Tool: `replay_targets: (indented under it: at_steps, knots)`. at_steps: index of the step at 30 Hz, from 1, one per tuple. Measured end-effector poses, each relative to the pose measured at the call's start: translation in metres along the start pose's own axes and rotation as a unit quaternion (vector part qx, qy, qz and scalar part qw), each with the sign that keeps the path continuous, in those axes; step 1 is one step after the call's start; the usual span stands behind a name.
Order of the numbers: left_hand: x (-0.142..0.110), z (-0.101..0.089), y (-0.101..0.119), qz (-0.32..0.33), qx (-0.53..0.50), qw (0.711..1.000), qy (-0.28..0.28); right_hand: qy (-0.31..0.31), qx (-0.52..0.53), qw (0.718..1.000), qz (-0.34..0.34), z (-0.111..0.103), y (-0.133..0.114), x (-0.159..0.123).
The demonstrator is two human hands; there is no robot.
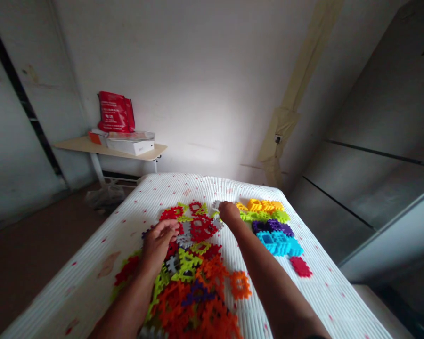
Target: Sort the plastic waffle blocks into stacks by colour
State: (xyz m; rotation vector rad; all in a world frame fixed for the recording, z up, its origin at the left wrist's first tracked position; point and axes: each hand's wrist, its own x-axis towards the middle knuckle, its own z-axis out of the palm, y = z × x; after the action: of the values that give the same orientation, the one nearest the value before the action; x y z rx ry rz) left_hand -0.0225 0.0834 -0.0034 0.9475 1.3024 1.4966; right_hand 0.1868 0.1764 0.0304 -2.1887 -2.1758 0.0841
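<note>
Partly hidden plastic pieces (pixel 202 229) under left (pixel 157 245) and right hands (pixel 229 212).

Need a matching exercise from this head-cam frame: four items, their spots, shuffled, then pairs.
Items:
1 left hand
2 right hand
3 red carrier bag
4 lone red plastic block

Spots:
A beside the cyan plastic blocks, not touching
B on the pale table by the wall
C by a grey plastic block
D over the red plastic blocks in the mixed pile

Pairs: 1-D, 2-C, 3-B, 4-A

My heap of interlocking plastic blocks (pixel 194 282): red, orange, green, gray, jumbled, lower middle of frame. Sorted blocks (pixel 270 227) lie in yellow, lime, purple, cyan rows, right of heap.
</note>
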Motion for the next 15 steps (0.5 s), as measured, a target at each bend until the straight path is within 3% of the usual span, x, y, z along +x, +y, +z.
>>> replay_targets:
  at_steps: [15]
  knots:
    - [0.001,0.000,0.000,0.002,0.010,1.000,-0.003,-0.021,-0.003,0.999,0.023,0.016,-0.014,-0.001]
